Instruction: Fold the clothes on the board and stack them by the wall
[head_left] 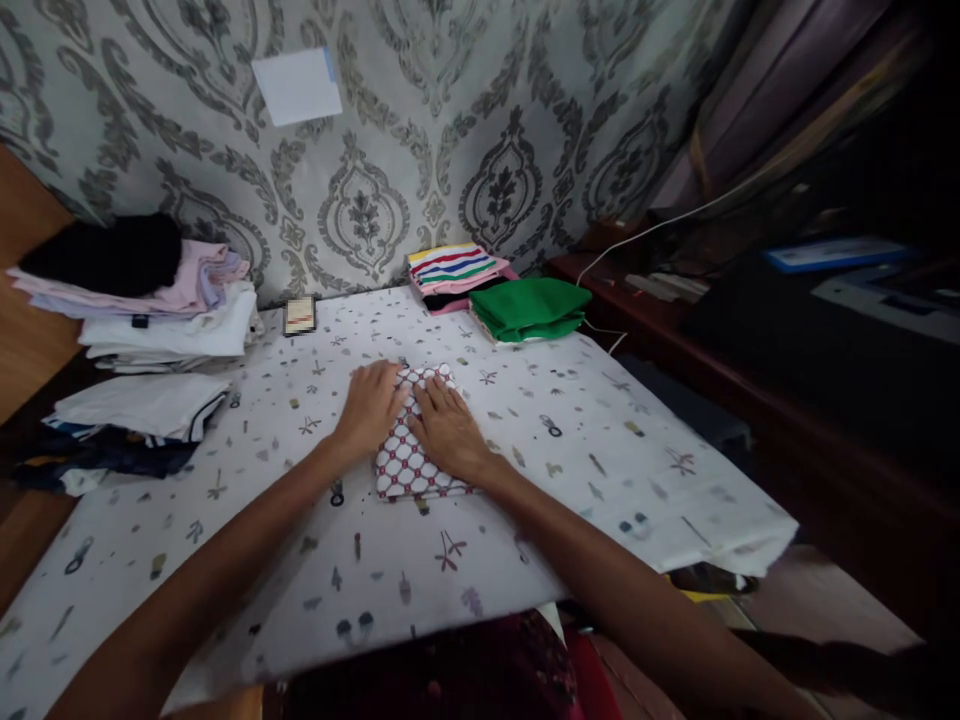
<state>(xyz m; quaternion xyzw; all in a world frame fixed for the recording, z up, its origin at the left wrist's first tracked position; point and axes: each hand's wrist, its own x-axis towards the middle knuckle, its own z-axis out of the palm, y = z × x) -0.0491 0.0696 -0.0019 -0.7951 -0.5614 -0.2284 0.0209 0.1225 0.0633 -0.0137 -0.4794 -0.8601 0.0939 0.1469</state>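
A folded white cloth with a red and dark lattice pattern (405, 462) lies flat near the middle of the table. Along its left edge rests my left hand (369, 405), fingers stretched out and touching the fabric. My right hand (451, 425) lies palm down across the cloth's right part, its fingers extended and covering some of the pattern. Neither hand grips anything. The garment type of the folded cloth cannot be made out.
Stacked folded clothes (169, 325) stand at the left side. At the back are a striped folded cloth (457, 265), a green folded cloth (529, 308) and a small framed card (300, 315). A printed white sheet covers the table (600, 470). Dark red furniture (750, 400) stands at right.
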